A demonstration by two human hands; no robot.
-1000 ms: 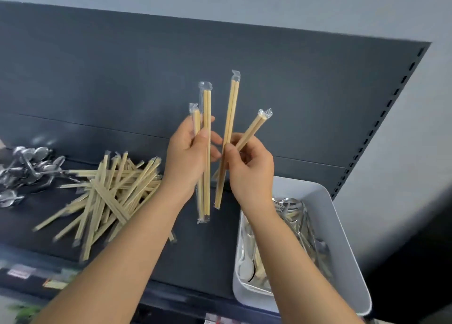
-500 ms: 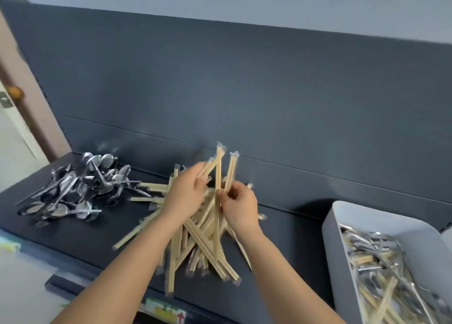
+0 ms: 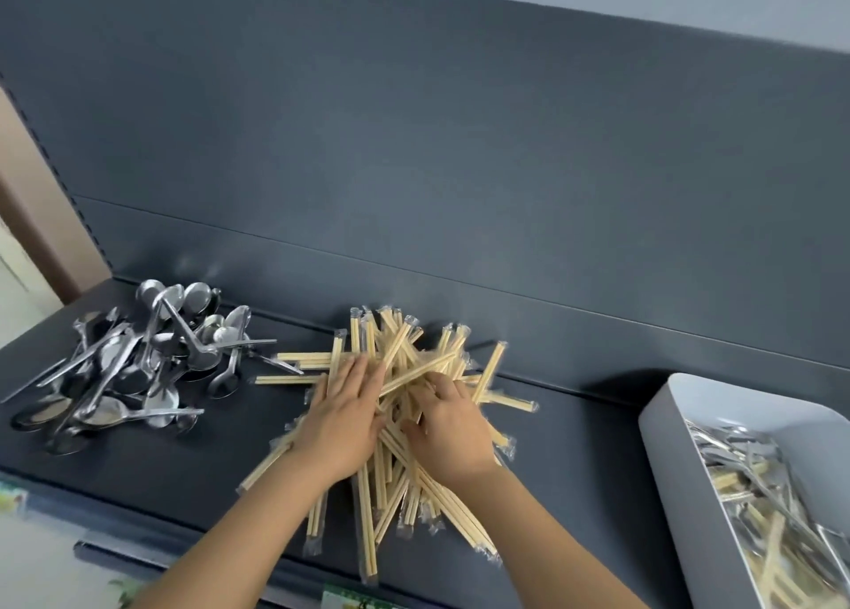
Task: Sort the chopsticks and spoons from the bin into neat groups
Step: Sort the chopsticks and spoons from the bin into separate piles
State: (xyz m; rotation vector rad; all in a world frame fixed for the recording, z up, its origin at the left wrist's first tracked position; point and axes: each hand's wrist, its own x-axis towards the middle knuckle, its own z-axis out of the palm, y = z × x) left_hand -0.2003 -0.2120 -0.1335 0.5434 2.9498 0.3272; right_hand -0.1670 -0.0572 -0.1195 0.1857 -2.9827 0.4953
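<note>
Pressing flat on chopsticks [image 3: 404, 360] with left hand [image 3: 342, 420], fingers straight; digging into same pile with right hand [image 3: 448, 429], fingers curled, can't tell whether pinching any. Looks like squaring up next: fanned every way, mostly 6–12 with strays at 3–9 and 2–8, so rake toward 6–12 from both sides, then reach to bin [image 3: 667, 408] at 3, nearer right hand, leaving spoons [image 3: 129, 369] heaped at 9. Expect sliding: thin pale wood in slick clear sleeves on matte dark shelf [image 3: 575, 447], versus shiny curved steel and smooth white plastic.
</note>
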